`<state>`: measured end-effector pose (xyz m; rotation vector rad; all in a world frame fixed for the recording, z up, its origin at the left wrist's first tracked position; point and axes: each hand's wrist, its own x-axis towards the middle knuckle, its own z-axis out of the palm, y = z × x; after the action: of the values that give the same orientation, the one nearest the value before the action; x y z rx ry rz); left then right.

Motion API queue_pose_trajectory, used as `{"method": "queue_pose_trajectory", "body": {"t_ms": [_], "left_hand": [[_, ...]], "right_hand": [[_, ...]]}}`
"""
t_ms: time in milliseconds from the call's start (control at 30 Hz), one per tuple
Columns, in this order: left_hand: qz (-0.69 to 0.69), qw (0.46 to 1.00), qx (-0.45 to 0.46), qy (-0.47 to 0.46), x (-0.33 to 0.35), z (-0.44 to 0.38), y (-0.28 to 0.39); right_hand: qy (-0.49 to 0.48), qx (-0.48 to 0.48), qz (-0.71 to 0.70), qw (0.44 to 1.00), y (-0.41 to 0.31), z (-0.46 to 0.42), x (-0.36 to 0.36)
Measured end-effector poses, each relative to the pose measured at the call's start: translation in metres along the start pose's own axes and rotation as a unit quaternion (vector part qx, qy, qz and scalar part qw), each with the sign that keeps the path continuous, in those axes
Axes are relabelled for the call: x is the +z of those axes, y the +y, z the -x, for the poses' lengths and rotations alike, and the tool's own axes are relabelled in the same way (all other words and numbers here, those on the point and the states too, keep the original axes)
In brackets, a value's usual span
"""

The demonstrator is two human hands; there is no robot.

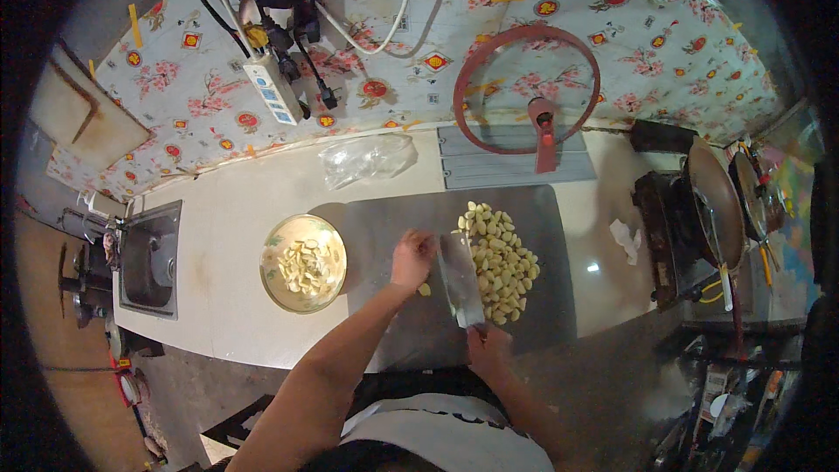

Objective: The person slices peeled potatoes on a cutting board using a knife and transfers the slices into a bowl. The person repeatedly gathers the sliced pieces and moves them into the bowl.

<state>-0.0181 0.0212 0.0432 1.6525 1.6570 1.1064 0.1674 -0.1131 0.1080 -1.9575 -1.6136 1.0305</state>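
Note:
My right hand (491, 349) grips the handle of a broad-bladed kitchen cleaver (461, 275). Its blade lies along the left side of a pile of peeled garlic cloves (505, 262) on a dark grey cutting board (387, 334). Just left of the blade, my left hand (414, 257) is over the board with its fingers curled; whether they pinch a clove is hidden. A small piece of garlic (425, 290) lies on the board by my left wrist. Left of the board stands a patterned bowl (272, 278) with cut garlic pieces (307, 267) in it.
A clear plastic bag (367, 157) lies behind the board. A red ring-shaped stand (545, 157) rests on a grey panel (472, 167). At left is a metal sink (149, 262); at right, a stove (662, 236) with a pan (711, 203) and crumpled tissue (626, 240). A power strip (272, 92) hangs above.

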Motion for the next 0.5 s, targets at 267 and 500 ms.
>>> {"method": "queue_pose_trajectory", "body": {"t_ms": [267,500], "left_hand": [[-0.065,0.991,0.016,-0.112,0.038,-0.027,-0.014],[-0.022,0.991,-0.101,0.089,-0.019,0.015,-0.018]], "right_hand": [[-0.009,0.030,0.014,0.999,0.006,0.004,-0.013],[-0.046,-0.024,0.028,0.998,0.006,-0.002,-0.003]]}}
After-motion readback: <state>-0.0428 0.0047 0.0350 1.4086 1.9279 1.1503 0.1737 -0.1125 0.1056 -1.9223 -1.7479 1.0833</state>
